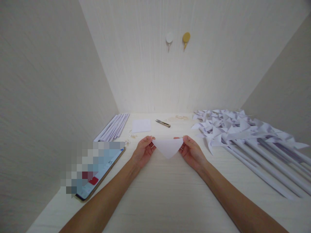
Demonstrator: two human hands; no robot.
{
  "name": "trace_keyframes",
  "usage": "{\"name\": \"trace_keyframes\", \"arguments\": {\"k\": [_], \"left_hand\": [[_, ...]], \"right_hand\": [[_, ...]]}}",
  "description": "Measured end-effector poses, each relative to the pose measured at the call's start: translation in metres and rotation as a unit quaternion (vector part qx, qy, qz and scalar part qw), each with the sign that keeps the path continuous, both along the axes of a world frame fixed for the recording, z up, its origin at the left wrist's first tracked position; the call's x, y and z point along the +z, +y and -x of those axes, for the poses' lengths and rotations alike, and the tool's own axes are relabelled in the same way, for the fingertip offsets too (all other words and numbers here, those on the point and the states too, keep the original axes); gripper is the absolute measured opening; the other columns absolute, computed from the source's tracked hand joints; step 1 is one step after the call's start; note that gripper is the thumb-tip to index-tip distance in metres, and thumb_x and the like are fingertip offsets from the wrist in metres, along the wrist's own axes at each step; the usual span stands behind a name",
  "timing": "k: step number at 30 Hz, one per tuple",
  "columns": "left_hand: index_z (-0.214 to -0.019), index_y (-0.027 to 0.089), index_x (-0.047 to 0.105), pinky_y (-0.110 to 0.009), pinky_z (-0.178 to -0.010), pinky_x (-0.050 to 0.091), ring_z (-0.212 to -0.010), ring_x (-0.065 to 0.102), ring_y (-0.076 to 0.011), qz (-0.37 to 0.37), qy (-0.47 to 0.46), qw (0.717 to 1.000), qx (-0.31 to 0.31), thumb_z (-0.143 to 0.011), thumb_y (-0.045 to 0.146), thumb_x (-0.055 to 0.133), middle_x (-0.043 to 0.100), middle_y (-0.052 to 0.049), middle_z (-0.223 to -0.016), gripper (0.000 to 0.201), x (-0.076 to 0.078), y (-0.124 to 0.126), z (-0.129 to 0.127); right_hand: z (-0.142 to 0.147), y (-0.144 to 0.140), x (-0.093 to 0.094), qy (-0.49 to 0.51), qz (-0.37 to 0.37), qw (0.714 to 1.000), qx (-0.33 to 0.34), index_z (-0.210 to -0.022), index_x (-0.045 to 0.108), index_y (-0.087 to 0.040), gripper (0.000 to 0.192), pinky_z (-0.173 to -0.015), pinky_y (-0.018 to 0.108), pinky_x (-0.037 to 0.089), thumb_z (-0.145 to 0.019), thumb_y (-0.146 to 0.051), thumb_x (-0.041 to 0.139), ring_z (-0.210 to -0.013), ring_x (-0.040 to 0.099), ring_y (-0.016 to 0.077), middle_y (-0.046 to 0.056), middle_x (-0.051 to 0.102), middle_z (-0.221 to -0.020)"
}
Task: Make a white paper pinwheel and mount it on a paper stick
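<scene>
A sheet of white paper (pixel 168 148), folded into a triangle, is stretched between my hands with its long edge away from me and its point toward me. My left hand (pixel 143 152) pinches the left corner between thumb and fingers. At the opposite corner, my right hand (pixel 193 152) grips the paper the same way. Beyond the hands lie a flat stack of white square paper (pixel 141 125) and a pair of thread snips (pixel 163 123).
Rolled paper sticks (pixel 113 127) lie at the back left, near a phone (pixel 104 171) with a lit screen. Many paper pinwheels (pixel 225 126) on sticks are heaped at the right. Small pale bits (pixel 131 139) are scattered about. Two hooks (pixel 186 37) hang on the back wall.
</scene>
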State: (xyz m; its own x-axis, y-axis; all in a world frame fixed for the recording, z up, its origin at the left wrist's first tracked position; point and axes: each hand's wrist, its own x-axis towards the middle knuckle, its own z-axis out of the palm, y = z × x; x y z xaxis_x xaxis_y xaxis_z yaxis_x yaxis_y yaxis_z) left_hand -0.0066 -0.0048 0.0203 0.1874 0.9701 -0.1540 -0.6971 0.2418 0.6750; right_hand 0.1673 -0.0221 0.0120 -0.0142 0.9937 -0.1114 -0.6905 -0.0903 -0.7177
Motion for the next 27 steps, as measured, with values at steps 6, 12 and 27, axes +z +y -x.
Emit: {"name": "trace_keyframes", "arguments": {"k": [6, 12, 27], "left_hand": [[-0.057, 0.012, 0.055, -0.015, -0.054, 0.046, -0.054, 0.055, -0.0052, -0.012, 0.007, 1.000, 0.012, -0.068, 0.011, 0.060, 0.059, 0.002, -0.059, 0.012, -0.0033, 0.0022, 0.0002], [-0.057, 0.012, 0.054, -0.014, -0.051, 0.043, -0.053, 0.054, -0.0043, -0.008, 0.014, 0.998, 0.055, -0.064, 0.012, 0.063, 0.059, 0.003, -0.060, 0.012, -0.0062, 0.0050, 0.0016], [-0.055, 0.012, 0.055, -0.014, -0.052, 0.045, -0.054, 0.054, -0.0047, -0.014, -0.001, 0.997, 0.078, -0.061, 0.011, 0.065, 0.060, 0.002, -0.059, 0.012, -0.0074, 0.0055, 0.0012]], "right_hand": [[0.0003, -0.0010, -0.0001, 0.005, -0.004, 1.000, 0.008, -0.058, 0.051, -0.018, 0.023, -0.058, 0.020, 0.047, -0.058, -0.026, 0.073, -0.060, 0.060, 0.0094, 0.000, 0.068, -0.065], [-0.0008, -0.0026, 0.0006, 0.013, -0.021, 0.999, 0.043, -0.056, 0.056, -0.016, 0.019, -0.059, 0.018, 0.047, -0.058, -0.023, 0.073, -0.059, 0.058, 0.0073, -0.002, 0.066, -0.064], [-0.0001, -0.0008, -0.0001, 0.017, -0.014, 1.000, 0.003, -0.053, 0.060, -0.015, 0.017, -0.047, 0.011, 0.043, -0.051, -0.020, 0.076, -0.053, 0.053, 0.0036, -0.003, 0.063, -0.061]]}}
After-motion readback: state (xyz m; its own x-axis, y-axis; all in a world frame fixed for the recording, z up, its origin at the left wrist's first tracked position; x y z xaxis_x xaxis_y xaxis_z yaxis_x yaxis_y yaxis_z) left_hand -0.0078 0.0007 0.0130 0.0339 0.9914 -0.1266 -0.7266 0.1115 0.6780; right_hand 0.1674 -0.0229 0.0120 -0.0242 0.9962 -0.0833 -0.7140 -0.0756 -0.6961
